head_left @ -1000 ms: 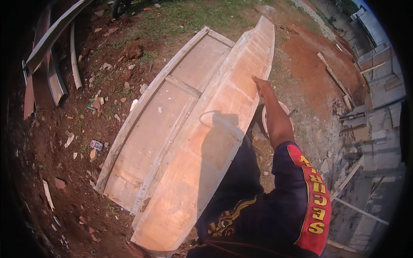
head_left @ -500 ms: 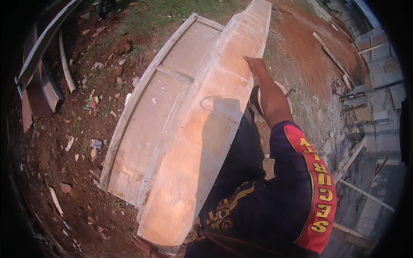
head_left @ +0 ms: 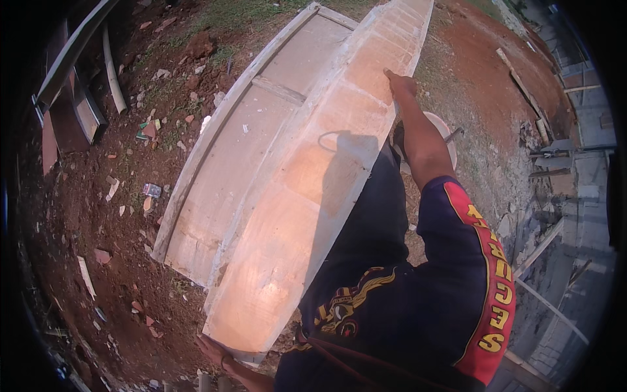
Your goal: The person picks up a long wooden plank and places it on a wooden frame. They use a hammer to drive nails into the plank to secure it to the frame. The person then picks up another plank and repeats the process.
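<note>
A long, pale wooden panel [head_left: 277,261] with a sunlit orange-tan face lies slanting in front of my body, my shadow falling across it. At its near lower end my left hand [head_left: 214,351] is closed on the corner, fingers partly hidden by the edge. My right hand [head_left: 401,86] reaches far up the right long edge and grips it, the thumb side resting on the face. Directly behind and to the left sits a wider framed board [head_left: 228,153] with wooden battens along its rim and a crosspiece. The long panel's far tip runs out of the picture.
Red soil with rubble and a crushed can [head_left: 152,190] spreads on the left. Metal sheets [head_left: 78,117] and a pale pole [head_left: 112,72] stand at the upper left. A round whitish bucket [head_left: 444,134] is beyond my right forearm. Planks [head_left: 522,91] and a grey structure line the right.
The whole view has shifted, so the ground and boards appear higher. More of my left hand and wrist shows. Both hands keep their hold on the long panel.
</note>
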A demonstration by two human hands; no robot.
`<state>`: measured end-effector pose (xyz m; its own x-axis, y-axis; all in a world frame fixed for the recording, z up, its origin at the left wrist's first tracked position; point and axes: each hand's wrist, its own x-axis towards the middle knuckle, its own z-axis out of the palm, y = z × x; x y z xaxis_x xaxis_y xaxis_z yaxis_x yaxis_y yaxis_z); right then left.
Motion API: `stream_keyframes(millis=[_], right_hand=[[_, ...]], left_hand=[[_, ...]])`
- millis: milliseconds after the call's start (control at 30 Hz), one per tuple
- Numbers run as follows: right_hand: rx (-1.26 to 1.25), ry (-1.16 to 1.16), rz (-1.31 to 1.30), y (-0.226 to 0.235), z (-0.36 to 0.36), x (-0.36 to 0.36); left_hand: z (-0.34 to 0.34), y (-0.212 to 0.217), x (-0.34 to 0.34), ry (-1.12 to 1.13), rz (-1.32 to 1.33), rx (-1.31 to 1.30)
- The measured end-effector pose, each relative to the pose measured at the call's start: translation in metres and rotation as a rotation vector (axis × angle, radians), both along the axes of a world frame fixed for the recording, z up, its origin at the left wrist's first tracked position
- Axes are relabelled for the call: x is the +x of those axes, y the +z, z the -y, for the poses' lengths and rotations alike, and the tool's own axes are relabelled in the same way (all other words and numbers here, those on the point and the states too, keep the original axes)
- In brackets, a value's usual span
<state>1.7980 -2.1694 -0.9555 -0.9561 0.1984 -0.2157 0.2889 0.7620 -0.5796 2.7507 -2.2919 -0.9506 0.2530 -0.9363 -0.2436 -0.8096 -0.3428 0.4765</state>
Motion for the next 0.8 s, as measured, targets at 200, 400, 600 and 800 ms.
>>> stream_keyframes(millis=[200, 400, 600, 800], right_hand=[[-0.45, 0.122, 0.101, -0.018, -0.006, -0.014], [0.647, 0.448, -0.985, 0.055, 0.083, 0.139], [-0.398, 2.108, -0.489, 0.058, 0.181, 0.499], [0.035, 2.463, 0.074, 0.047, 0.179, 0.697]], left_hand=[[0.003, -0.009, 0.004, 0.053, -0.219, -0.074], [0.001, -0.005, -0.005, 0.156, -0.318, -0.109], [-0.004, -0.003, -0.007, 0.229, -0.362, -0.113], [0.0, -0.009, -0.005, 0.208, -0.368, -0.152]])
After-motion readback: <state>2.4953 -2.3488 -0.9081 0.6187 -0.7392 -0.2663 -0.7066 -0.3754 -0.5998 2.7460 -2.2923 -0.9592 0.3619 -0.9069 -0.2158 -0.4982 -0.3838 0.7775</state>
